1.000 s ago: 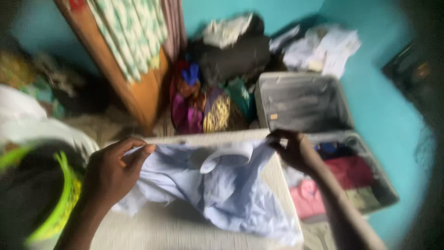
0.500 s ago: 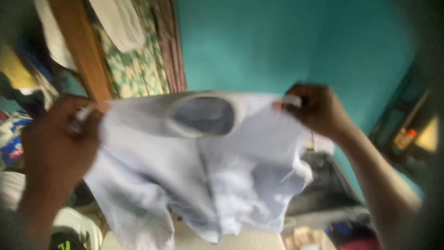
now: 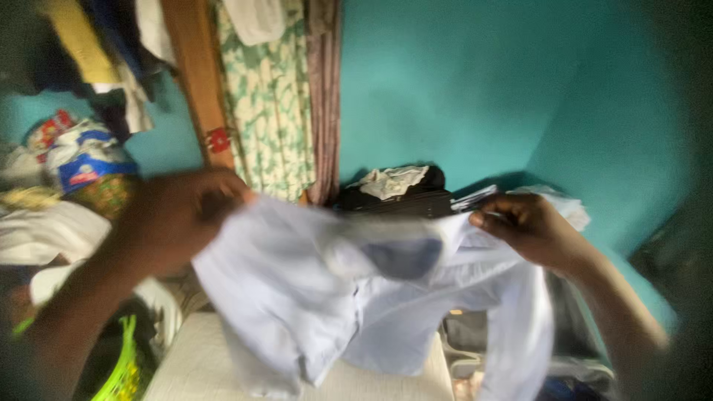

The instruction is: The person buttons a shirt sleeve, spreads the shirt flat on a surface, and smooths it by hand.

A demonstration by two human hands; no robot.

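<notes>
The left hand (image 3: 174, 219) and the right hand (image 3: 531, 230) each pinch a top corner of the pale blue shirt (image 3: 356, 297); both grips are clenched on the cloth. The shirt hangs between and below them, above the white bench (image 3: 200, 367), before the teal wall (image 3: 460, 89).

At the far left, a crumpled white plastic bag (image 3: 88, 167) with a blue printed panel and a touch of red sits on a heap of cloth. Just left of it and slightly higher lies a smaller red-and-white wrapper (image 3: 46, 131), too blurred to make out further. A small red tag (image 3: 218, 139) hangs on the wooden post.
</notes>
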